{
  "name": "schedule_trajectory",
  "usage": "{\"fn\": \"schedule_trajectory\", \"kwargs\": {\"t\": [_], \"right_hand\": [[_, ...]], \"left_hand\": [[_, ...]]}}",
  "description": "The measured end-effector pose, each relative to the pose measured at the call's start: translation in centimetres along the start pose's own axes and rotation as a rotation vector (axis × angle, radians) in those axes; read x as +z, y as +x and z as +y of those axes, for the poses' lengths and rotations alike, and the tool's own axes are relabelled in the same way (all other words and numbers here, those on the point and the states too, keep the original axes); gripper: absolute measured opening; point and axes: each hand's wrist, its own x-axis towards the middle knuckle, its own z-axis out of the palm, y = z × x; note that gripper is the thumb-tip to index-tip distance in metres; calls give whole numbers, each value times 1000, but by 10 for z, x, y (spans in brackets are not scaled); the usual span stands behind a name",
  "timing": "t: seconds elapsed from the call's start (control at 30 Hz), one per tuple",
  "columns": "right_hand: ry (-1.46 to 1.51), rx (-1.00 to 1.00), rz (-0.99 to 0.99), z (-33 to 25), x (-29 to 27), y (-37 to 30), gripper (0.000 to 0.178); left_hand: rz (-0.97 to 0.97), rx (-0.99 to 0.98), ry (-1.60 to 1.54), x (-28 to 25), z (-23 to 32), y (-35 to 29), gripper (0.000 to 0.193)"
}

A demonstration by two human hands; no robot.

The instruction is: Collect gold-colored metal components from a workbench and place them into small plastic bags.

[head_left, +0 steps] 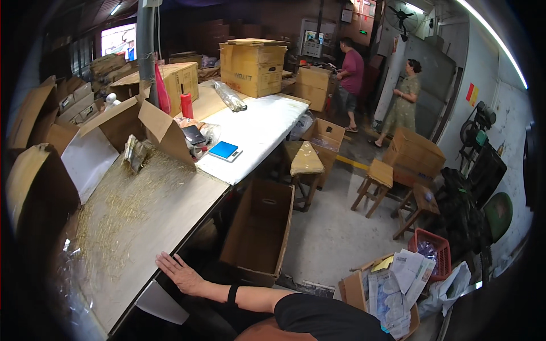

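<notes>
My left hand lies palm down on the near edge of the worktable, its fingers spread and nothing in them. A dark band circles the forearm, above which is a black sleeve. Thin yellowish strands are scattered over the tabletop beyond the hand. Farther back, a crumpled packet sits in front of an open carton. A small scale with a blue top rests on the white section of the table. My right hand is out of view.
An open empty carton stands beside the table. Wooden stools and another carton occupy the floor. Papers fill a box at lower right, beside a red basket. Two people are at the back.
</notes>
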Motion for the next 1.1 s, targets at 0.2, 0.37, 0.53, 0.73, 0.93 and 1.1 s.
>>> {"fn": "schedule_trajectory", "kwargs": {"t": [0.2,0.37,0.53,0.73,0.93,1.1], "right_hand": [[4,-80,-46,-5,6,9,52],[-186,-50,60,1,-2,12,47],[-186,-241,165,16,4,8,61],[-195,-331,203,22,32,12,64],[-216,-352,178,28,30,10,62],[-234,-322,170,29,27,11,61]], "left_hand": [[227,351,542,-49,23,-37,31],[516,163,368,-61,46,-94,28],[638,-232,26,-146,2,-146,16],[747,-575,93,-197,-84,-231,7],[997,-635,100,-222,-108,-258,5],[1188,-548,109,-229,-155,-273,5]]}}
